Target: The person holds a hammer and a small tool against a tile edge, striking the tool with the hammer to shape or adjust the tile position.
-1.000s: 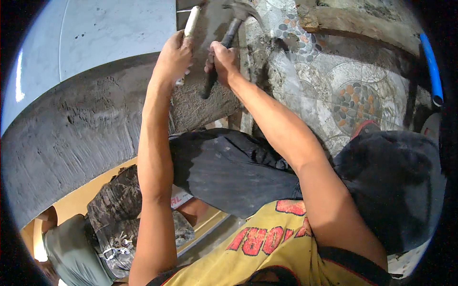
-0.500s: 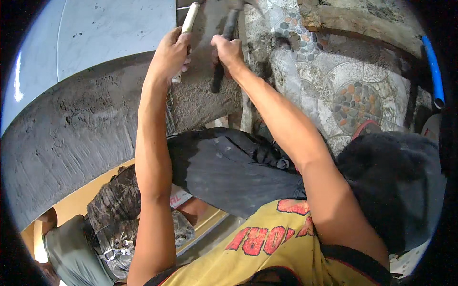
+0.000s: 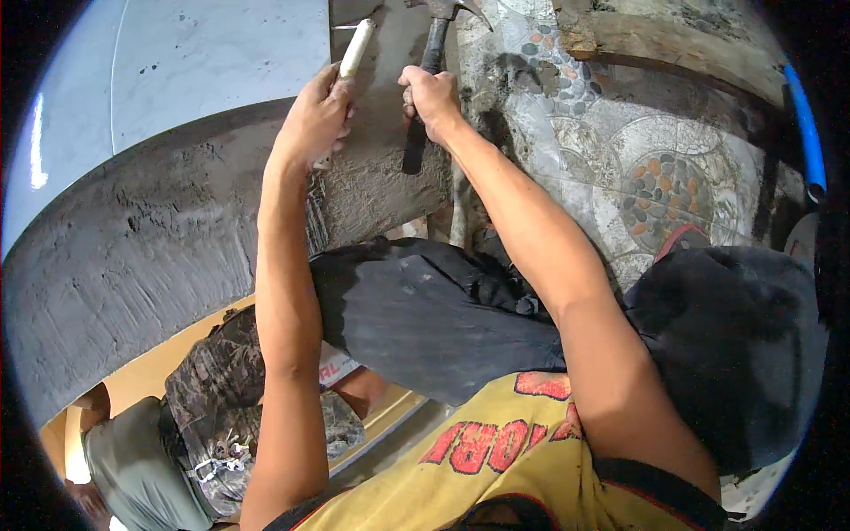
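My left hand (image 3: 316, 119) is closed around a slim white rod (image 3: 358, 49), which slants up past the edge of the pale blue-grey panel. The rod's lower end shows just below my fingers. In my right hand (image 3: 431, 99) is a claw hammer (image 3: 435, 49), gripped by its black handle. Its metal head lies at the top edge of the view, and the handle's end points down toward me. Both hands are over the grey, wet-looking mortar surface (image 3: 381, 195), close together with a gap between them.
Glossy pale panels (image 3: 212, 62) border the curved mortar band at the left. To the right lie pebble-patterned floor tiles (image 3: 664, 195), a wooden plank (image 3: 673, 53) and a blue pipe (image 3: 806, 133). A person in grey-green clothing (image 3: 146, 451) is at the lower left.
My right hand and the hammer have shifted slightly right and down, and the hammer head shows more fully. My left hand and the white rod have moved down a little.
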{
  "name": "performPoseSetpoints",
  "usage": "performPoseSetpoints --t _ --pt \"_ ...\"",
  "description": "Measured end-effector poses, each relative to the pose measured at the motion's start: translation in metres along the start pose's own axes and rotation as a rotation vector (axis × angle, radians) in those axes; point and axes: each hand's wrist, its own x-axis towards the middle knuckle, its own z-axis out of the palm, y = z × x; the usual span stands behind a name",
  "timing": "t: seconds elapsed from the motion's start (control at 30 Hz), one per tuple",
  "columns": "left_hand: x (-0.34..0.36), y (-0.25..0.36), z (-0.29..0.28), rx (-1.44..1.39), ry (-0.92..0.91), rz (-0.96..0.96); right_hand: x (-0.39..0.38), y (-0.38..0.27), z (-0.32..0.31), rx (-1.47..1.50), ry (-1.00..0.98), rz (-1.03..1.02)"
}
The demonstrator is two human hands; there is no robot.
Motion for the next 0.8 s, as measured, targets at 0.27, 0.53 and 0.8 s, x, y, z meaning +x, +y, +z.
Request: performPoseSetpoints --t 0.27,0.53,0.8 --pt "0.006 -0.011 -0.006 0.03 -0.03 0.059 0.0 0.009 -0.001 -0.025 0.004 -0.034" --pt "0.01 -0.015 -0.002 0.04 -0.002 0.14 0.0 0.01 0.001 -0.001 0.029 -0.015" --pt "0.015 -0.007 0.01 0.126 0.059 0.141 -0.011 0.023 0.011 0.146 -0.017 -0.01"
